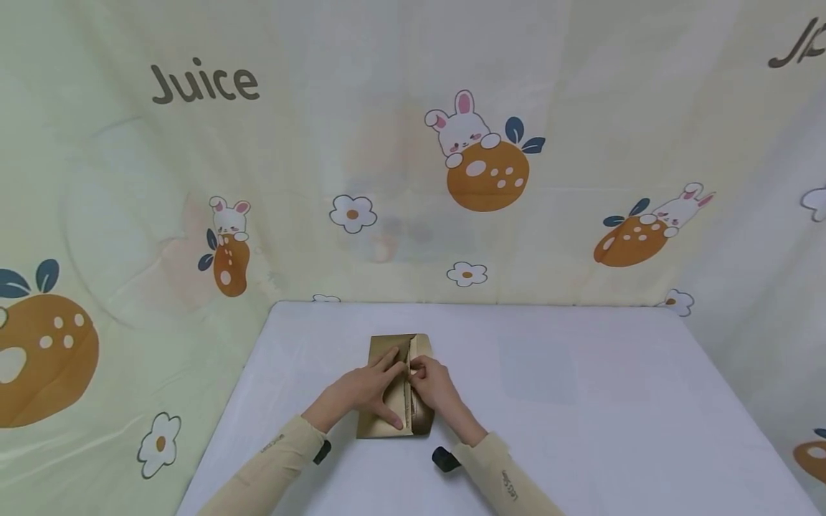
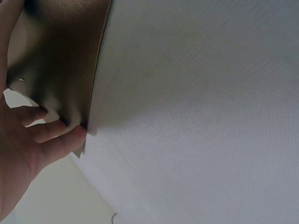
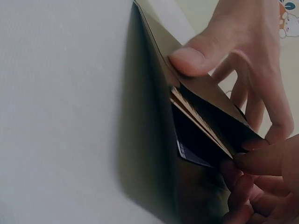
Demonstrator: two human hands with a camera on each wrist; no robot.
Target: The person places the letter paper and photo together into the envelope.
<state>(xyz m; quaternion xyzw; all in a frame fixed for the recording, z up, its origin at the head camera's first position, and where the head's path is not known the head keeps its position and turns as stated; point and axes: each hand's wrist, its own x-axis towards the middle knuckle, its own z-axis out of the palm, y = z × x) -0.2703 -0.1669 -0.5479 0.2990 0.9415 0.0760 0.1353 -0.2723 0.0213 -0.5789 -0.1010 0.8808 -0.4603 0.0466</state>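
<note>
A gold-brown paper envelope (image 1: 387,345) lies on the table, its open side to the right with the flap (image 1: 422,424) folded out. My left hand (image 1: 369,388) rests on it, thumb and fingers spread straight across the front. In the right wrist view, thin brown-edged sheets (image 3: 198,119) show in the mouth of the envelope, above a dark piece with a pale edge (image 3: 189,151). My right hand (image 1: 436,383) has curled fingers at the opening and pinches the near end of the sheets. The rest of the contents is hidden inside.
The white table (image 1: 619,387) extends on both sides of the envelope. A pale curtain (image 1: 400,43) printed with rabbits, oranges and flowers hangs behind and beside it. Dark wrist devices (image 1: 445,459) sit by the beige sleeves (image 1: 274,462).
</note>
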